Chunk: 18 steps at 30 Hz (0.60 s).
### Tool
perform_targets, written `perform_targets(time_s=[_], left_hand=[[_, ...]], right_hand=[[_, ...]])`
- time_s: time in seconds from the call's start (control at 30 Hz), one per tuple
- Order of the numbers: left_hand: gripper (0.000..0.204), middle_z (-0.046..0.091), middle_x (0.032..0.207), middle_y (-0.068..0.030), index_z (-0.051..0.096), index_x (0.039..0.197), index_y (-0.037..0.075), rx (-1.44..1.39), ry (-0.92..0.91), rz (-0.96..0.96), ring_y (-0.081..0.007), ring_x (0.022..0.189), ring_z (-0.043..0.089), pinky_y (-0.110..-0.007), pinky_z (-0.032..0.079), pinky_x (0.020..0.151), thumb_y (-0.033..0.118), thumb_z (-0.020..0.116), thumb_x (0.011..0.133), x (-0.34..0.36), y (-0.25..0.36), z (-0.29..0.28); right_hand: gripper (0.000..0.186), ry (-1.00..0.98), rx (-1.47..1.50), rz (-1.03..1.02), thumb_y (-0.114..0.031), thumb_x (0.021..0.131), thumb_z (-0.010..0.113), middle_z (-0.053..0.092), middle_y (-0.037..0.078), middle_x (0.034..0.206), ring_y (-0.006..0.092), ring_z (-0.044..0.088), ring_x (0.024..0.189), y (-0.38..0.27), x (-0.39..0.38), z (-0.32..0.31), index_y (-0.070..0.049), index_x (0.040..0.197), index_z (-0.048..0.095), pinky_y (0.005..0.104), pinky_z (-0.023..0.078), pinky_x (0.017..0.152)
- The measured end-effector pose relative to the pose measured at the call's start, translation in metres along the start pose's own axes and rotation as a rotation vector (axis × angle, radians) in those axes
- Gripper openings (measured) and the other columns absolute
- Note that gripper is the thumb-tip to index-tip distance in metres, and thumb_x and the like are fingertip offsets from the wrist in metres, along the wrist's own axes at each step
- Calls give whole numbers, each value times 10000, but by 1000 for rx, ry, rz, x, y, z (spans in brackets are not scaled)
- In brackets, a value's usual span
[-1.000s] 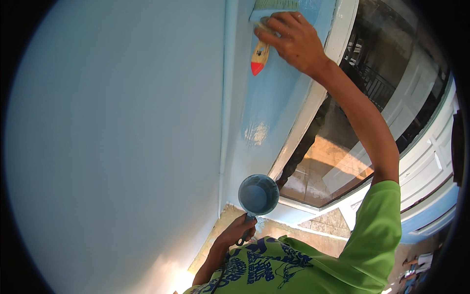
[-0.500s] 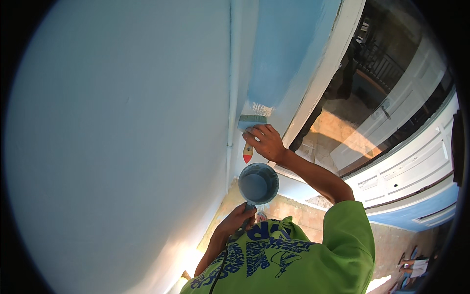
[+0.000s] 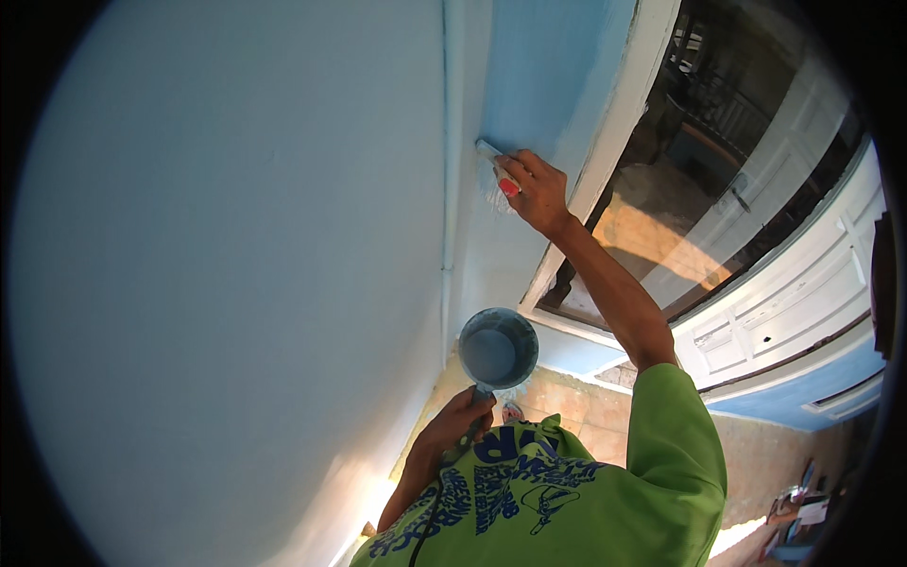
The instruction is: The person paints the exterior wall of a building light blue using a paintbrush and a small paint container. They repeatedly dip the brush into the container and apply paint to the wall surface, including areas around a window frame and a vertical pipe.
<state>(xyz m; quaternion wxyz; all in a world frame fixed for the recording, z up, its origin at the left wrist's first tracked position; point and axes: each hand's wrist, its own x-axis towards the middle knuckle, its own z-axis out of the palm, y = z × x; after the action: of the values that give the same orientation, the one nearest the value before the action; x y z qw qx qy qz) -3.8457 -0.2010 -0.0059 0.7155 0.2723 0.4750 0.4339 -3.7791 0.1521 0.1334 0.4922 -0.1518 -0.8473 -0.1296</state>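
My right hand (image 3: 537,192) is closed round the handle of a flat paintbrush (image 3: 488,149), whose red handle end points back toward me. The brush lies against a wall strip (image 3: 543,85) coated in fresh blue, beside the corner pipe; its bristles are mostly hidden from this angle. Lower down, my left hand (image 3: 460,422) grips the handle of a round grey dipper (image 3: 499,348). Bluish-grey paint sits in the dipper's bottom, and smears coat its inner wall. Below the brush the strip shows a paler blue with ragged streaks at the border.
A large pale blue wall (image 3: 236,236) fills the left side, with a thin vertical pipe (image 3: 448,189) in the corner. To the right stands a white-framed window (image 3: 609,161) with reflecting glass. White panelling (image 3: 784,331) and a tiled floor (image 3: 590,416) lie farther right and below.
My right hand has carried the brush up the strip, and the brush has turned so its handle end faces me. The left hand and dipper have barely moved.
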Motion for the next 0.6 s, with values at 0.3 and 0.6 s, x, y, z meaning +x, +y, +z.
perform_targets(time_s=[0.3, 0.6], left_hand=[[244, 582, 725, -10, 566, 1126, 81, 104, -25, -32, -105, 563, 530, -266, 399, 523, 309, 588, 1040, 13, 15, 5], [307, 589, 708, -9, 518, 1029, 96, 109, -83, 9, -96, 544, 527, -265, 380, 504, 395, 588, 1038, 41, 13, -2]], right_hand=[[242, 148, 264, 268, -7, 842, 812, 679, 119, 998, 241, 712, 826, -17, 10, -18, -22, 1060, 708, 324, 592, 729], [360, 464, -77, -5, -37, 795, 782, 714, 137, 1203, 315, 714, 1038, 14, 47, -88, -106, 1148, 761, 375, 583, 853]])
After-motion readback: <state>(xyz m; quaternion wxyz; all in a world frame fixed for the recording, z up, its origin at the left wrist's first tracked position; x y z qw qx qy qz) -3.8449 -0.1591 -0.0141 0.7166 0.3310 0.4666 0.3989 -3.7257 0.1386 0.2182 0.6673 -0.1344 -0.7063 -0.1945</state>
